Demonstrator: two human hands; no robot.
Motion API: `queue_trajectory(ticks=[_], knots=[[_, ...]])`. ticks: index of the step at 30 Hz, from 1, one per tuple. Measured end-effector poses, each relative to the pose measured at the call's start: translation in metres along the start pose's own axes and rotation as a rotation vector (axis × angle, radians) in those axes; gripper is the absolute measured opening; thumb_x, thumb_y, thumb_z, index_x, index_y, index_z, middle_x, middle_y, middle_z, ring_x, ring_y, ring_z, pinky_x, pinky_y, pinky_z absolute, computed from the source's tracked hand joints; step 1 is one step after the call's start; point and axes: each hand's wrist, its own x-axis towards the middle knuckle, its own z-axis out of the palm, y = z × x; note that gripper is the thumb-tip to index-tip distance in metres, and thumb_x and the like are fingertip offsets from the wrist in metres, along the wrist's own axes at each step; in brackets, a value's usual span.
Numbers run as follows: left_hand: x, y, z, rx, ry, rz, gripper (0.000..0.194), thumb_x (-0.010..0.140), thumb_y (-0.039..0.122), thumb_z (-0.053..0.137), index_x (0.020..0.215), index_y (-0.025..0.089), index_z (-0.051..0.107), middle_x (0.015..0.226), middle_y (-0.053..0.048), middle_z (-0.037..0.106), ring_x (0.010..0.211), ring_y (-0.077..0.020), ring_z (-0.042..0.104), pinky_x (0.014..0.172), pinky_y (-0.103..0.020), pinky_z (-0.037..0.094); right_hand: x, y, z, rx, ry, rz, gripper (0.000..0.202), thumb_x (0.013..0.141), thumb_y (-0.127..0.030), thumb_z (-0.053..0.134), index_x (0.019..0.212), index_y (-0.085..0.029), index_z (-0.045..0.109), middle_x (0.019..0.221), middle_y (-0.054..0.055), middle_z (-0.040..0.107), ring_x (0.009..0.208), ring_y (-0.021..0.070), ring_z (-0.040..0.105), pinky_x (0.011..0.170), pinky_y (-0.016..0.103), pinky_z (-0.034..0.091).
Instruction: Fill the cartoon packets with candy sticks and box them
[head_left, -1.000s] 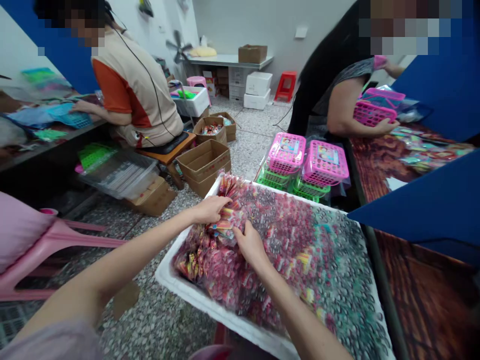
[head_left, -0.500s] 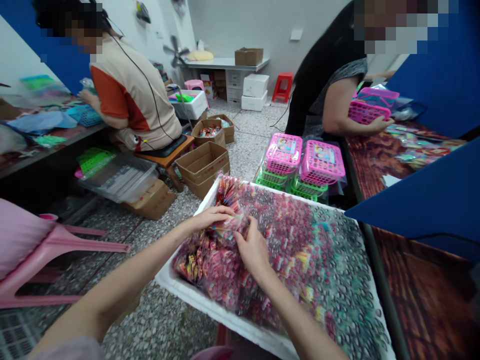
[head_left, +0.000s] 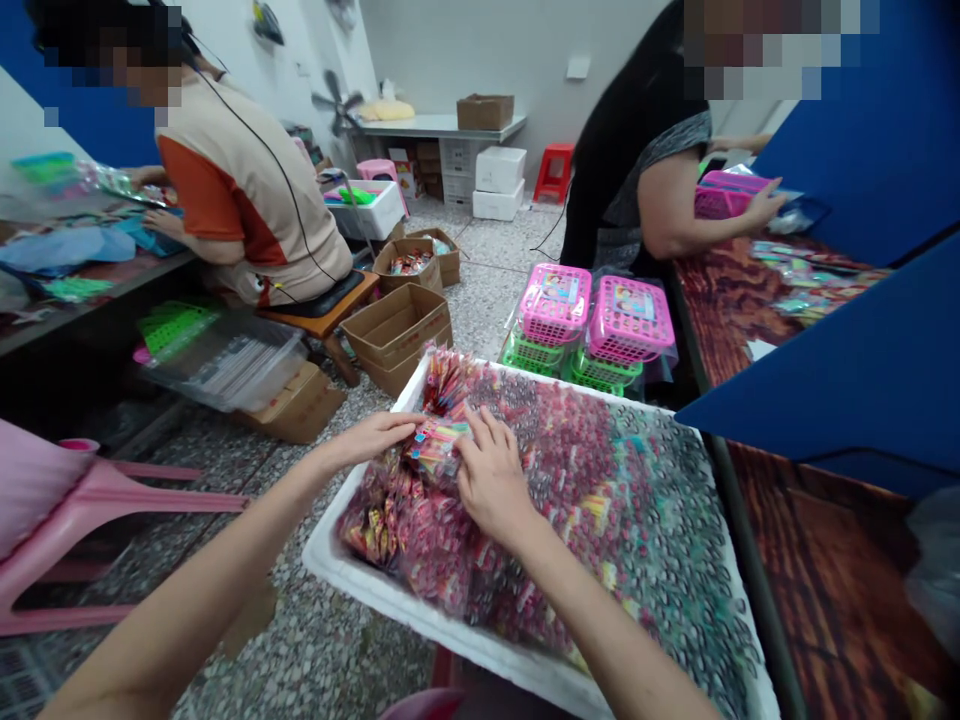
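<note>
A clear packet of coloured sticks (head_left: 439,447) lies between my hands, over the left part of a white foam box (head_left: 330,570). My left hand (head_left: 379,437) holds the packet by its left edge, thumb hidden beneath. From the other side, the bent fingers of my right hand (head_left: 495,485) grip its right end, partly covering it. Many small clear packets (head_left: 555,440) with pink, red and yellow contents fill the box in dense rows. Along the right side, the packets (head_left: 675,510) look greenish with dark oval marks.
Pink baskets (head_left: 555,305) stacked on green ones stand beyond the box. A blue panel (head_left: 840,380) juts over the wood-patterned table (head_left: 825,560) at right. A pink chair (head_left: 112,500) and cardboard boxes (head_left: 397,325) stand leftward. Co-workers sit left (head_left: 255,190) and lean right (head_left: 622,140).
The packet has turned flatter, its coloured sticks now plainer to see. My right hand has shifted left with its fingers over the packet's end. The view has moved slightly right.
</note>
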Motion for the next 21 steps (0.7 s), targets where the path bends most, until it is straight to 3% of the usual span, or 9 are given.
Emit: queue_trajectory(ticks=[2,4,5,7,11,14,21], knots=[[-0.015,0.0,0.005,0.163,0.172,0.01,0.05,0.09,0.054,0.044,0.121,0.021,0.065,0.124,-0.006,0.067,0.114,-0.0245,0.06,0.102,-0.035,0.044,0.011,-0.004,-0.002,0.014,-0.052,-0.065,0.029,0.093,-0.031,0.049,0.116,-0.017,0.059,0.137,0.012,0.054,0.131,0.0273,0.039,0.112,0.045,0.022],[-0.031,-0.002,0.019,0.335,0.365,-0.066,0.051,0.091,0.053,0.042,0.122,0.018,0.063,0.117,-0.01,0.068,0.109,-0.026,0.062,0.099,-0.038,0.045,0.022,-0.009,0.001,0.001,-0.114,-0.12,0.04,0.092,-0.037,0.053,0.127,-0.019,0.053,0.128,0.011,0.06,0.119,0.0262,0.048,0.105,0.044,0.03],[-0.038,-0.004,0.028,0.381,0.406,-0.123,0.053,0.09,0.053,0.043,0.126,0.017,0.059,0.116,-0.011,0.068,0.106,-0.0267,0.063,0.096,-0.04,0.047,0.027,-0.011,0.005,-0.023,-0.141,-0.128,0.043,0.091,-0.038,0.054,0.13,-0.02,0.051,0.126,0.011,0.061,0.115,0.0263,0.05,0.1,0.043,0.033],[-0.05,-0.008,0.046,0.406,0.405,-0.163,0.056,0.087,0.051,0.05,0.132,0.017,0.054,0.12,-0.012,0.066,0.107,-0.0276,0.061,0.096,-0.042,0.046,0.034,-0.014,0.013,-0.092,-0.177,-0.104,0.038,0.092,-0.036,0.051,0.128,-0.022,0.054,0.123,0.012,0.061,0.111,0.0274,0.051,0.093,0.043,0.036],[-0.062,-0.008,0.069,0.381,0.403,-0.128,0.046,0.088,0.044,0.051,0.129,0.021,0.056,0.12,-0.008,0.065,0.111,-0.0255,0.058,0.099,-0.04,0.043,0.036,-0.016,0.022,-0.176,-0.193,-0.022,0.029,0.096,-0.034,0.042,0.103,-0.02,0.067,0.107,0.012,0.065,0.102,0.0274,0.052,0.089,0.042,0.035],[-0.066,-0.005,0.071,0.366,0.369,-0.09,0.038,0.09,0.039,0.049,0.122,0.023,0.062,0.114,-0.005,0.065,0.108,-0.0235,0.058,0.097,-0.038,0.044,0.033,-0.012,0.021,-0.169,-0.172,0.009,0.027,0.095,-0.034,0.045,0.103,-0.021,0.067,0.103,0.011,0.066,0.099,0.0265,0.052,0.084,0.038,0.037],[-0.08,-0.005,0.076,0.362,0.332,-0.046,0.035,0.095,0.036,0.042,0.119,0.026,0.065,0.111,-0.005,0.065,0.104,-0.0219,0.059,0.093,-0.037,0.046,0.033,-0.003,0.017,-0.134,-0.071,0.066,0.033,0.096,-0.015,0.039,0.119,-0.021,0.061,0.101,0.008,0.066,0.093,0.023,0.054,0.083,0.034,0.039]])
